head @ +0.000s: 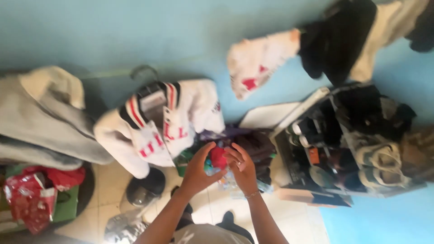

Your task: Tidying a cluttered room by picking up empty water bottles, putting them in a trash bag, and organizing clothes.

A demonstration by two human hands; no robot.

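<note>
Red object: a small, rounded red thing, soft-looking and blurred (218, 157), held up between both hands in front of a heap of dark clothes and bags (253, 142); its kind cannot be told.
Left hand: left hand (197, 171) curls its fingers (204, 151) half shut, thumb and forefinger arched over the red object's left side and touching it.
Right hand: right hand (243, 168), with a thin bracelet at the wrist, bends its fingers (230, 156) loosely against the object's right side; how tight the grip is cannot be told.
Position: the object sits between the two sets of fingertips, above the pale tiled floor (108, 180).
Nearby: a white jacket with red stripes on a hanger (158, 126) hangs just left of the hands; a shoe rack of dark footwear (357, 144) stands to the right.
</note>
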